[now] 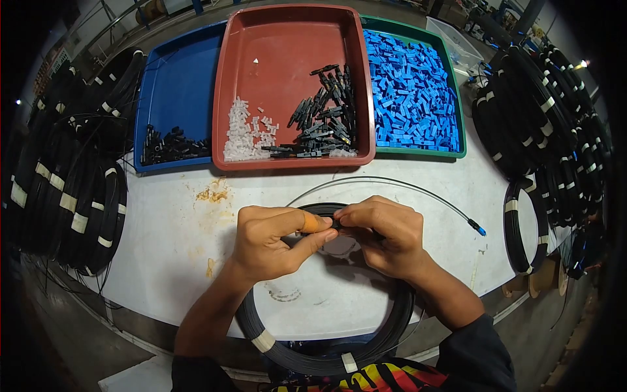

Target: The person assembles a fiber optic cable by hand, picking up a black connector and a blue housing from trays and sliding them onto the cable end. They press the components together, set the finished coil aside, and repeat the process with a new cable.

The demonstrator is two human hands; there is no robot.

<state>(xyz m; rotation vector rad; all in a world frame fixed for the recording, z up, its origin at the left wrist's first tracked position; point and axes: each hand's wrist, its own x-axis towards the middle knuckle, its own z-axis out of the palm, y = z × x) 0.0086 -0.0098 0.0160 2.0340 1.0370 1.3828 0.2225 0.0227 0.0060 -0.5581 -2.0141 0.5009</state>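
Note:
Above a coil of black cable (248,317), my left hand (271,238) and my right hand (388,232) meet fingertip to fingertip. Both are closed in a pinch on a small black part (336,223), mostly covered by the fingers, so its exact kind is not visible. Orange tape wraps one finger of my left hand. The coil is bound with pale tape and lies at the front of the white table. One cable end arcs out to the right and carries a blue-tipped connector (477,227), which rests on the table apart from my hands.
A red tray (294,164) at the back holds white pieces and black connector parts. Beside it stand a blue tray (173,91) with black parts and a green tray (464,124) full of blue pieces. Cable coils (108,222) crowd the left; more coils (516,111) stack at right.

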